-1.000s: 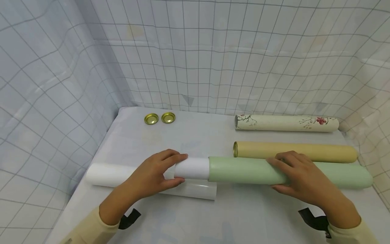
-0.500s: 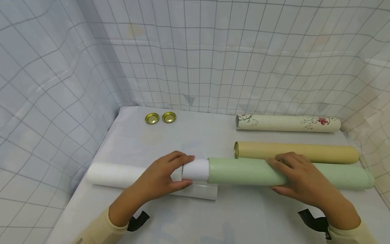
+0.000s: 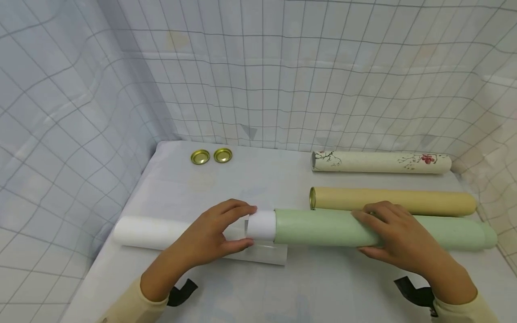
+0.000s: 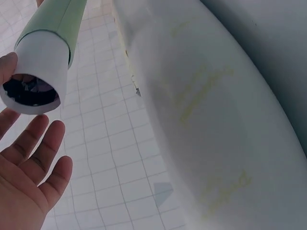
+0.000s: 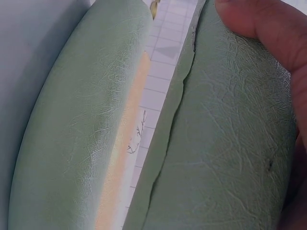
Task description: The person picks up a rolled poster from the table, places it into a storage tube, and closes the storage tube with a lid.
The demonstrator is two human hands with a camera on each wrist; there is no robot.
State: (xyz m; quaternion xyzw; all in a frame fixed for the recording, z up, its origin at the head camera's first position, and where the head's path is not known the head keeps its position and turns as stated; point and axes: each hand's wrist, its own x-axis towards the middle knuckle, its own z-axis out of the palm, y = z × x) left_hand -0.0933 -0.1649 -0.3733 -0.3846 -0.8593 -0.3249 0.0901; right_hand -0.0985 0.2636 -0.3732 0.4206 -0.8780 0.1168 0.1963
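My right hand [image 3: 397, 237] grips the green textured roll [image 3: 315, 226] from above, thumb on its near side. A lengthwise loose edge runs along this roll in the right wrist view. From its left end sticks out a short piece of hollow white tube [image 3: 261, 225]. My left hand [image 3: 218, 229] holds that tube's end, thumb on the near side, index finger on the far side. In the left wrist view the tube's open mouth [image 4: 32, 91] is dark, and several fingers stand off below it.
Another green roll [image 5: 76, 124] lies under the held one, mostly hidden in the head view. A white roll [image 3: 149, 229] lies at left behind my left hand. Farther back are a yellow tube [image 3: 355, 198], a flower-printed tube [image 3: 375, 162] and two gold lids [image 3: 200, 157] [image 3: 223, 155].
My left hand has moved right along with the white tube, and less of the tube sticks out of the green roll. My right hand has stayed in place on the roll.
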